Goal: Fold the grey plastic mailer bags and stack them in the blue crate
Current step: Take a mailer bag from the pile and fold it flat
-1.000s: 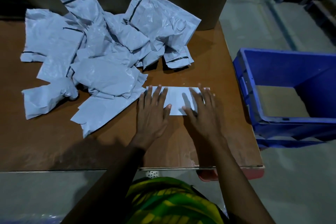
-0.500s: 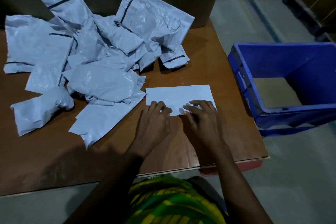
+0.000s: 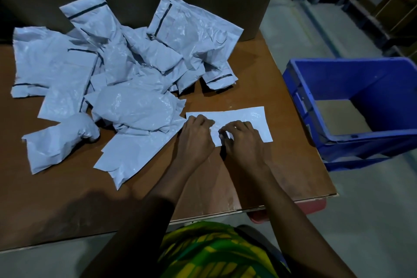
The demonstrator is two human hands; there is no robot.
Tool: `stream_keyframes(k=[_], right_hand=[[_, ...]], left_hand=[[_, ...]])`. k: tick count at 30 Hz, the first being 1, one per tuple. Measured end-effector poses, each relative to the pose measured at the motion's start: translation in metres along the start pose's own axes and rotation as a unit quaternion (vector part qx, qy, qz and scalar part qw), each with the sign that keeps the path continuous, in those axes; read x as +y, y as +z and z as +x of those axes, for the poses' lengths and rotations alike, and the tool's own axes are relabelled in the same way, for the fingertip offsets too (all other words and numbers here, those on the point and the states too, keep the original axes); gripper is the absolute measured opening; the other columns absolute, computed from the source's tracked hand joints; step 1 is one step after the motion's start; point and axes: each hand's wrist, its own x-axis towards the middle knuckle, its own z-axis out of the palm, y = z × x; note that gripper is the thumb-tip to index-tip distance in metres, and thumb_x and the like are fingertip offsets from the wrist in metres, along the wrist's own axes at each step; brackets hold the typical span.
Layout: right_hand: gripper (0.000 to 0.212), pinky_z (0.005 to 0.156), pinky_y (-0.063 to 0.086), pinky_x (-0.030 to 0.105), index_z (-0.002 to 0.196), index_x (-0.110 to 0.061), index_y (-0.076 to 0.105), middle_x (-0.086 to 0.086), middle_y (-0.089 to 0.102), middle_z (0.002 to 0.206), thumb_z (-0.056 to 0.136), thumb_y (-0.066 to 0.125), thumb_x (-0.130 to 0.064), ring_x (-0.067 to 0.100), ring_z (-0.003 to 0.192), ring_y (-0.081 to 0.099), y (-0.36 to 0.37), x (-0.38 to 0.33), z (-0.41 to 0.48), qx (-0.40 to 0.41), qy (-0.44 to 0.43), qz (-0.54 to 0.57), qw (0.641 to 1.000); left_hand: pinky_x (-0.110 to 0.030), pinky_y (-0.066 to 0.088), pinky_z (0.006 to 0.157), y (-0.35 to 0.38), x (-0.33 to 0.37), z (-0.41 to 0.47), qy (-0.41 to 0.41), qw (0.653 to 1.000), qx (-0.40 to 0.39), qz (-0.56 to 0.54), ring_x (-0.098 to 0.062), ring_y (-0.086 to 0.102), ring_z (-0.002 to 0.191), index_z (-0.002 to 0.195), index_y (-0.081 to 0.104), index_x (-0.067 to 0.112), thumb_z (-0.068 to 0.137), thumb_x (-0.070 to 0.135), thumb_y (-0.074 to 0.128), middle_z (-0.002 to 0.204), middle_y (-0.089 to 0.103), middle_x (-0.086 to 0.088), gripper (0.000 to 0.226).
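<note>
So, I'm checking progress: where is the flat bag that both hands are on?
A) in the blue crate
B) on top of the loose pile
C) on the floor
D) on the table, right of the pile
D: the flat bag lies on the table under the left hand and right hand, right of the pile.

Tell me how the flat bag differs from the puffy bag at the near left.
The flat bag is smooth and neat; the puffy bag is crumpled and bulging. The left hand and right hand hold the flat bag; no hand touches the puffy bag. Both are grey, on the table.
</note>
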Motion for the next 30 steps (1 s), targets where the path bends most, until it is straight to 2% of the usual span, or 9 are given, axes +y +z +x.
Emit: stream_keyframes(k=[4,6,8,10,12,14,17,19,30], right_hand=[[0.018,0.094,0.043,0.040,0.103,-0.033,0.078,-0.007,0.071,0.120,0.096,0.066,-0.043,0.019,0.115,0.057,-0.011,0.008,0.023,-0.049,-0.005,0.010,0.999],[0.037,0.107,0.036,0.044,0.119,-0.032,0.073,-0.004,0.064,0.135,0.095,0.058,-0.055,0.022,0.128,0.053,-0.013,0.018,0.031,-0.027,0.000,0.006,1.000],[0.055,0.120,0.023,0.047,0.143,-0.036,0.056,-0.002,0.045,0.157,0.098,0.044,-0.066,0.022,0.147,0.036,-0.011,0.030,0.030,-0.054,0.022,0.009,0.998],[0.062,0.128,0.006,0.049,0.159,-0.045,0.027,-0.005,0.015,0.172,0.103,0.027,-0.071,0.019,0.159,0.006,-0.006,0.041,0.021,-0.117,0.028,-0.022,0.992],[0.062,0.129,-0.002,0.047,0.162,-0.048,0.008,-0.006,-0.002,0.173,0.105,0.015,-0.070,0.016,0.159,-0.010,-0.002,0.045,0.014,-0.132,0.022,-0.041,0.990],[0.064,0.129,-0.004,0.045,0.162,-0.046,0.002,-0.006,-0.007,0.173,0.104,0.009,-0.070,0.016,0.158,-0.015,-0.001,0.046,0.013,-0.130,0.021,-0.046,0.990],[0.066,0.129,-0.006,0.044,0.163,-0.045,0.000,-0.007,-0.011,0.173,0.102,0.006,-0.071,0.016,0.157,-0.018,0.001,0.047,0.014,-0.132,0.018,-0.051,0.990],[0.067,0.129,-0.006,0.045,0.163,-0.045,-0.001,-0.006,-0.012,0.172,0.102,0.006,-0.071,0.016,0.157,-0.019,0.001,0.048,0.014,-0.132,0.016,-0.052,0.990],[0.069,0.127,-0.010,0.048,0.162,-0.045,-0.006,-0.007,-0.019,0.171,0.100,0.010,-0.072,0.018,0.155,-0.026,-0.001,0.050,0.024,-0.188,0.028,-0.060,0.980]], left_hand=[[-0.046,0.051,0.088,0.008,-0.006,0.002,-0.009,1.000,-0.020,0.012,-0.034,0.057,0.110,0.118,0.073,0.008,0.088,0.012,0.070,0.121,0.066,-0.012,0.030],[-0.046,0.054,0.085,0.009,-0.008,0.005,-0.009,1.000,-0.011,0.008,-0.035,0.058,0.107,0.114,0.074,0.009,0.085,0.012,0.069,0.117,0.067,-0.011,0.029],[-0.046,0.055,0.085,0.008,-0.010,0.010,-0.014,1.000,-0.020,0.004,-0.035,0.058,0.108,0.113,0.076,0.007,0.084,0.008,0.070,0.115,0.069,-0.013,0.030],[-0.045,0.056,0.082,0.011,-0.011,0.013,-0.001,1.000,-0.001,-0.003,-0.035,0.061,0.101,0.109,0.077,0.004,0.082,0.000,0.067,0.105,0.072,-0.017,0.029],[-0.048,0.058,0.081,0.018,-0.009,0.010,0.024,0.998,0.050,-0.013,-0.037,0.065,0.099,0.110,0.076,0.001,0.082,-0.002,0.063,0.104,0.072,-0.021,0.031],[-0.050,0.050,0.101,0.027,-0.005,0.005,0.045,0.995,0.086,-0.007,-0.039,0.059,0.124,0.129,0.069,0.005,0.095,0.011,0.059,0.133,0.064,-0.021,0.036],[-0.052,0.014,0.127,0.037,-0.008,0.004,0.059,0.996,0.020,0.059,-0.033,0.015,0.158,0.160,0.034,0.018,0.108,0.040,0.039,0.169,0.023,-0.011,0.057],[-0.055,0.008,0.127,0.044,-0.013,0.003,0.062,0.992,-0.015,0.105,-0.033,0.002,0.159,0.165,0.019,0.022,0.109,0.047,0.032,0.173,0.008,-0.007,0.063],[-0.058,0.003,0.126,0.053,-0.023,0.012,0.042,0.990,-0.090,0.097,-0.040,0.002,0.158,0.164,0.015,0.027,0.103,0.055,0.018,0.172,0.007,-0.009,0.067]])
